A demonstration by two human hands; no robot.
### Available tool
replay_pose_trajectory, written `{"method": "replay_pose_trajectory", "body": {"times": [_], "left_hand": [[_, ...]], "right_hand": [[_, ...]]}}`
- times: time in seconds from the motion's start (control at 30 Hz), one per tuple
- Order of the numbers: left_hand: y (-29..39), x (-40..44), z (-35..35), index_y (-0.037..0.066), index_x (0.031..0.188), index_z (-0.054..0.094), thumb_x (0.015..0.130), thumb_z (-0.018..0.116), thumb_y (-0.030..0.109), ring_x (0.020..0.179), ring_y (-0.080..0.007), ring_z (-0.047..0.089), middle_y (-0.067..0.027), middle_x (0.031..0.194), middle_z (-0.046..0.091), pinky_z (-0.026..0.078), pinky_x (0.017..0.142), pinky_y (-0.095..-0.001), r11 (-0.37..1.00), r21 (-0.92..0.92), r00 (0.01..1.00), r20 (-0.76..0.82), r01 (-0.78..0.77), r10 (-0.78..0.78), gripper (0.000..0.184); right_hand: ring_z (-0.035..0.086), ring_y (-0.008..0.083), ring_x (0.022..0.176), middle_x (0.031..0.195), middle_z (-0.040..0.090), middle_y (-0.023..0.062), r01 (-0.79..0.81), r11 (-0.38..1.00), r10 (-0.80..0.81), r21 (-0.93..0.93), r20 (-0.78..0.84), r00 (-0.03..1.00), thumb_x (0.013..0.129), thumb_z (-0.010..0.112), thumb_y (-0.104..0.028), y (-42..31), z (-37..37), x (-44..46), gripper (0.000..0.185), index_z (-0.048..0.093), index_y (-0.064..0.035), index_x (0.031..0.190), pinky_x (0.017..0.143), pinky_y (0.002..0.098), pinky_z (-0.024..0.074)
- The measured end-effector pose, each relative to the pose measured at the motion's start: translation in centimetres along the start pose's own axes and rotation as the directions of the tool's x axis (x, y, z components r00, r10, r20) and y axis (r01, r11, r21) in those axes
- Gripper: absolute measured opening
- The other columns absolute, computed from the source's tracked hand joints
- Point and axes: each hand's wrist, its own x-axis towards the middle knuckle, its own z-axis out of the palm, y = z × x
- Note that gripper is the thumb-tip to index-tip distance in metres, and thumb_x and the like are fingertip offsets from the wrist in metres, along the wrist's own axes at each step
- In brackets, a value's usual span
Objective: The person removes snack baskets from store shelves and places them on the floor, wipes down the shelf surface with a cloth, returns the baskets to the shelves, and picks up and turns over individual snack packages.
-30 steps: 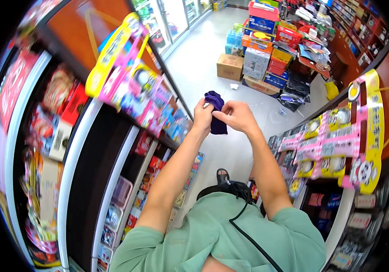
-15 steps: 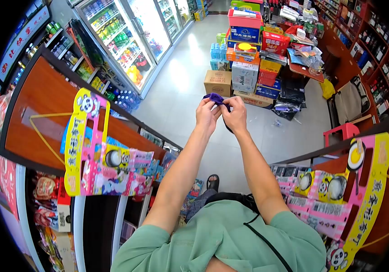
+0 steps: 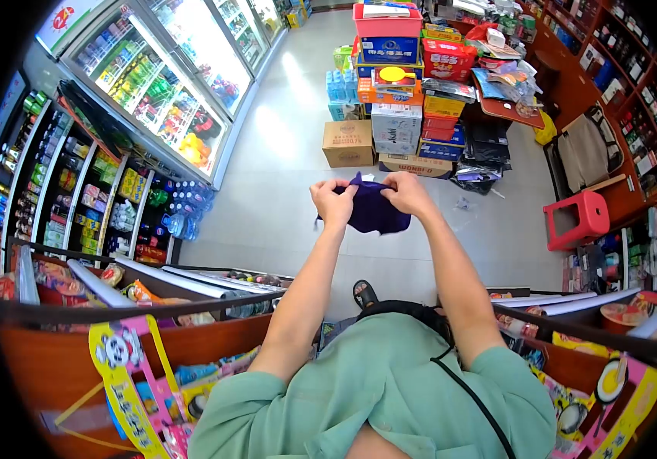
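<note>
A dark purple cloth [image 3: 378, 211] hangs spread between my two hands, above the tiled floor. My left hand [image 3: 333, 202] pinches its upper left part between thumb and fingers. At the upper right edge, my right hand [image 3: 408, 193] grips the cloth in the same way. The fabric sags a little between the hands and droops below them.
Stacked boxes [image 3: 396, 126] stand ahead, with a brown carton [image 3: 348, 144] at their left. Glass-door fridges [image 3: 152, 92] and drink shelves line the left. A red stool [image 3: 576, 220] is at the right. Snack racks [image 3: 125, 382] flank me on both sides.
The purple cloth was bunched up between my hands and is now spread wider, with the hands farther apart. The view has moved forward past the shelf ends, showing more of the fridges and the stool.
</note>
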Motion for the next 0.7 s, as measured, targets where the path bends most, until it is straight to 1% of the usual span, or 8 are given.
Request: {"method": "replay_pose_trajectory", "body": {"times": [0.13, 0.17, 0.2, 0.27, 0.3, 0.43, 0.6, 0.7], "left_hand": [[2.9, 3.9, 0.4, 0.005, 0.072, 0.058, 0.069, 0.074, 0.015, 0.102, -0.0237, 0.047, -0.0099, 0.086, 0.057, 0.041, 0.081, -0.0365, 0.925, 0.140, 0.933, -0.028, -0.353, 0.360, 0.019], [3.3, 5.0, 0.6, 0.004, 0.076, 0.051, 0.074, 0.070, 0.010, 0.092, -0.0194, 0.051, -0.0069, 0.081, 0.056, 0.043, 0.075, -0.0322, 0.924, 0.025, 0.924, 0.021, -0.382, 0.381, 0.019], [3.8, 6.0, 0.8, 0.004, 0.076, 0.051, 0.074, 0.070, 0.010, 0.092, -0.0194, 0.051, -0.0069, 0.081, 0.056, 0.043, 0.075, -0.0322, 0.926, 0.022, 0.927, 0.019, -0.376, 0.375, 0.019], [4.2, 8.0, 0.8, 0.004, 0.081, 0.049, 0.078, 0.064, 0.003, 0.081, -0.0137, 0.053, -0.0044, 0.082, 0.055, 0.042, 0.066, -0.0259, 0.951, -0.310, 0.971, 0.231, 0.019, 0.056, 0.015], [3.2, 9.2, 1.3, 0.004, 0.083, 0.048, 0.080, 0.059, -0.003, 0.072, -0.0094, 0.053, -0.0029, 0.080, 0.055, 0.039, 0.060, -0.0205, 0.940, -0.329, 0.975, 0.164, -0.088, 0.148, 0.013], [1.0, 13.2, 1.8, 0.004, 0.086, 0.048, 0.079, 0.060, -0.004, 0.072, -0.0099, 0.053, -0.0021, 0.078, 0.056, 0.041, 0.062, -0.0219, 0.880, -0.459, 0.979, 0.092, -0.120, 0.182, 0.015], [-4.3, 16.3, 1.7, 0.010, 0.101, 0.067, 0.071, 0.066, -0.003, 0.072, -0.0172, 0.057, -0.0067, 0.079, 0.060, 0.045, 0.067, -0.0281, 0.992, 0.026, 0.974, 0.192, -0.127, 0.120, 0.032], [-4.6, 18.5, 2.8, 0.009, 0.095, 0.068, 0.072, 0.066, 0.001, 0.073, -0.0210, 0.058, -0.0082, 0.080, 0.059, 0.045, 0.067, -0.0296, 0.977, 0.132, 0.965, 0.227, -0.166, 0.133, 0.025]], "right_hand": [[0.059, 0.0354, 0.087, 0.090, 0.063, 0.0166, 0.051, 0.984, -0.071, -0.171, -0.116, 0.991, 0.072, 0.059, -0.012, 0.9, -0.4, 3.9, 0.027, 0.062, -0.0086, 0.099, 0.076, 0.0424, 0.0449], [0.058, 0.0348, 0.090, 0.092, 0.064, 0.0144, 0.040, 0.980, -0.054, -0.194, -0.068, 0.996, 0.071, 0.057, -0.012, 0.5, -1.1, 4.6, 0.026, 0.063, -0.0098, 0.096, 0.079, 0.0438, 0.0425], [0.058, 0.0348, 0.090, 0.092, 0.064, 0.0144, 0.039, 0.979, -0.052, -0.199, -0.063, 0.997, 0.071, 0.057, -0.012, 0.6, -1.7, 5.6, 0.026, 0.063, -0.0098, 0.096, 0.079, 0.0438, 0.0425], [0.057, 0.0320, 0.095, 0.093, 0.065, 0.0122, 0.092, 0.931, -0.061, -0.353, 0.099, 0.993, 0.069, 0.058, -0.013, 1.2, -2.6, 7.8, 0.026, 0.064, -0.0109, 0.094, 0.082, 0.0443, 0.0392], [0.057, 0.0292, 0.098, 0.095, 0.065, 0.0103, 0.064, 0.929, -0.008, -0.365, 0.154, 0.988, 0.069, 0.062, -0.017, 1.9, -3.1, 9.2, 0.024, 0.064, -0.0110, 0.092, 0.085, 0.0451, 0.0370], [0.058, 0.0308, 0.096, 0.094, 0.065, 0.0113, 0.091, 0.939, -0.039, -0.333, 0.162, 0.986, 0.068, 0.071, -0.027, 3.9, -5.7, 13.4, 0.027, 0.064, -0.0096, 0.088, 0.082, 0.0440, 0.0404], [0.060, 0.0323, 0.087, 0.086, 0.065, 0.0139, 0.139, 0.948, -0.059, -0.287, 0.268, 0.962, 0.071, 0.072, -0.023, 5.2, -7.6, 19.2, 0.025, 0.064, -0.0063, 0.087, 0.074, 0.0402, 0.0470], [0.058, 0.0331, 0.084, 0.084, 0.063, 0.0134, 0.370, 0.918, -0.318, -0.142, 0.290, 0.903, 0.072, 0.069, -0.018, 5.4, -9.4, 22.7, 0.018, 0.064, -0.0048, 0.084, 0.075, 0.0409, 0.0459]]}}
